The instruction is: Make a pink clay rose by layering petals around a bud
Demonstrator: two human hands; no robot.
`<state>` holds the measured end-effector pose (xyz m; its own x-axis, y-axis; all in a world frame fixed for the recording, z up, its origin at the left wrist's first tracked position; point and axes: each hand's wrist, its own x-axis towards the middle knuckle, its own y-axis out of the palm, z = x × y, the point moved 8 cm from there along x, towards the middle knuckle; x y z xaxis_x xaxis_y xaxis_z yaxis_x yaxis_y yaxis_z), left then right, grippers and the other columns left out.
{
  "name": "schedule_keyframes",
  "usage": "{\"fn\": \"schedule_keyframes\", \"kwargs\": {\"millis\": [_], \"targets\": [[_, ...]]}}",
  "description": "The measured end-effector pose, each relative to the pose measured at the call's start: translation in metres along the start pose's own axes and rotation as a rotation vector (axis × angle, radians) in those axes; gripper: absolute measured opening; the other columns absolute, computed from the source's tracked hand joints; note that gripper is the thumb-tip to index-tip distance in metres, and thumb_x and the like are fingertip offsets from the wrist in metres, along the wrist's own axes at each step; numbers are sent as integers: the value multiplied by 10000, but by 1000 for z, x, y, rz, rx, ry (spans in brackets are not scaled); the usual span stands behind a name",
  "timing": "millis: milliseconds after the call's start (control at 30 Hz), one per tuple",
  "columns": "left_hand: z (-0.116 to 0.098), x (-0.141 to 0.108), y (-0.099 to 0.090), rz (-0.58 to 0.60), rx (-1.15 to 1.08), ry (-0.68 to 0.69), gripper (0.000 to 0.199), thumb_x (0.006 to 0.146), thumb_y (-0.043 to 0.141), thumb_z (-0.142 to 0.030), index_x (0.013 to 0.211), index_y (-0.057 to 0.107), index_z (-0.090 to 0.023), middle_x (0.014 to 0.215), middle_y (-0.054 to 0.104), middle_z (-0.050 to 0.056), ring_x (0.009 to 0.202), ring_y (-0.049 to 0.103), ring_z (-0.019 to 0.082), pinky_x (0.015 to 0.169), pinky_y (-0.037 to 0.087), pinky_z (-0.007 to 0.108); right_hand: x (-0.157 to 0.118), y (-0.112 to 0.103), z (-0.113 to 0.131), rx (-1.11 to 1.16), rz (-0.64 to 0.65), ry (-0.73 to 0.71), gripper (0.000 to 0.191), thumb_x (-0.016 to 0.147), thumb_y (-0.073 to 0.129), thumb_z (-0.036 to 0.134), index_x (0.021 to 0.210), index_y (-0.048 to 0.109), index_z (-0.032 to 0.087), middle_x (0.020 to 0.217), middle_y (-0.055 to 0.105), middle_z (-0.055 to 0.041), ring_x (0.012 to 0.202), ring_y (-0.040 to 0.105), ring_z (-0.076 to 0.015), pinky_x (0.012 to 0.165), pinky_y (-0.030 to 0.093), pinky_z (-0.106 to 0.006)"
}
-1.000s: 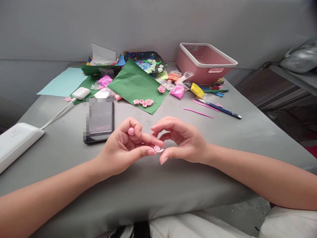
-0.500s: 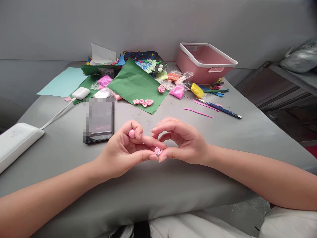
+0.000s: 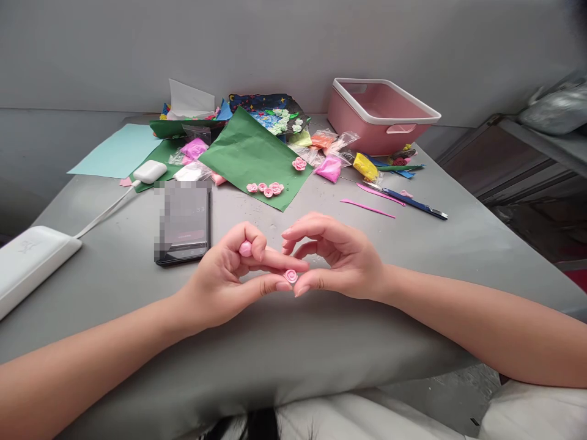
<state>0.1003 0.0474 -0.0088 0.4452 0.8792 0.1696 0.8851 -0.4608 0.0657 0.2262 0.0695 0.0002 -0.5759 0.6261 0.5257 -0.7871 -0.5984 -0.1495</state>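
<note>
A small pink clay rose [image 3: 290, 276] is pinched between the thumb and a finger of my left hand [image 3: 233, 269]. The same hand keeps a pink clay lump [image 3: 246, 248] tucked under its curled forefinger. My right hand [image 3: 339, 256] is just right of the rose, its thumb tip close beside it and its fingers curved and apart, with nothing between them. Beyond the hands, several finished pink roses [image 3: 268, 189] sit on a green sheet [image 3: 252, 153], and another rose [image 3: 299, 164] lies near its right corner.
A phone [image 3: 186, 226] lies left of my hands, near a white power bank [image 3: 36, 263] cabled to a white case [image 3: 150, 172]. Clay bags [image 3: 329, 168], pink tools [image 3: 367, 208], a blue-handled knife [image 3: 422, 206] and a pink basket [image 3: 385, 131] are at the back right.
The rose has turned slightly between my left fingers. My right thumb and fingers have come a little away from it and opened slightly.
</note>
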Motion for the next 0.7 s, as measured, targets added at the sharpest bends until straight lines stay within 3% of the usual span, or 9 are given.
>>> {"fn": "schedule_keyframes", "kwargs": {"millis": [100,233,467,600,700], "targets": [[2,3,-10,-35,243,24,425,811,776,-172,812,360,-254,921,828,32,947,763,227,925,548,414,0,-8,-3,75,-42,-19,543,722,842,452,1183,648,241,1028,596,-42,945,644,-145,735,608,-242],[16,6,-16,-16,471,-74,413,815,755,-229,809,344,-265,927,827,41,1114,698,268,974,499,483,1,-13,-6,122,-54,5,566,803,677,650,1175,641,225,1065,590,-64,957,633,-174,757,604,-304],[27,7,-15,48,564,-197,319,869,673,-296,807,361,-272,1025,813,69,1304,596,312,1044,431,550,1,-13,-5,121,-71,30,537,860,610,658,1160,637,213,1058,604,-67,960,644,-172,769,592,-297],[26,6,-15,44,554,-193,304,844,699,-280,832,397,-260,1197,745,104,1238,645,312,1000,484,499,1,-14,-7,62,-70,57,560,876,557,689,1159,615,209,1060,613,-78,964,649,-180,762,604,-311],[20,5,-16,-2,480,-143,322,844,723,-360,862,421,-251,1217,716,115,1184,659,290,988,487,461,1,-16,-8,-2,-105,66,476,925,537,624,1132,627,205,1025,629,-73,930,655,-169,739,605,-305]]}}
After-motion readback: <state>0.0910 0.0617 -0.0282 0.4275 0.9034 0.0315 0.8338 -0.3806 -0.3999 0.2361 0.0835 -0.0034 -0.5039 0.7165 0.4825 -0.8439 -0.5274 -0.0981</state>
